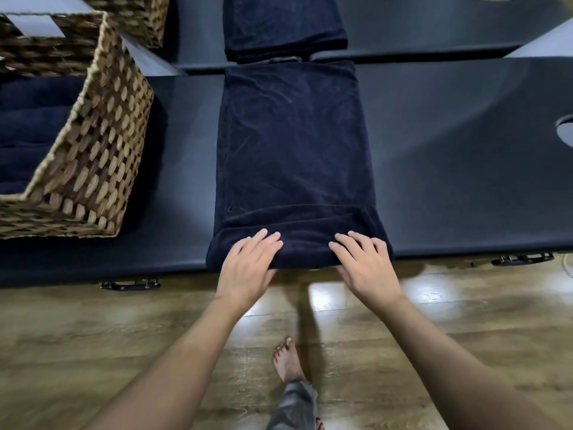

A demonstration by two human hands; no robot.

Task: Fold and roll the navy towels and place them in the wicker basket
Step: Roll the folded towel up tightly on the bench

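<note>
A navy towel point(294, 144) lies folded into a long strip across the black table, its near end curled into a short roll at the table's front edge. My left hand point(248, 268) rests on the left part of that roll, fingers spread over it and thumb under the edge. My right hand point(366, 265) presses the right part the same way. The wicker basket point(93, 156) stands at the left on the table, with several rolled navy towels point(28, 128) inside. A stack of folded navy towels point(282, 26) sits beyond the strip's far end.
The black padded table point(449, 156) has a round hole point(566, 135) at its right edge. A second wicker basket point(139, 17) stands at the back left. Below the table edge are wooden floor point(124, 336) and a bare foot point(286, 358).
</note>
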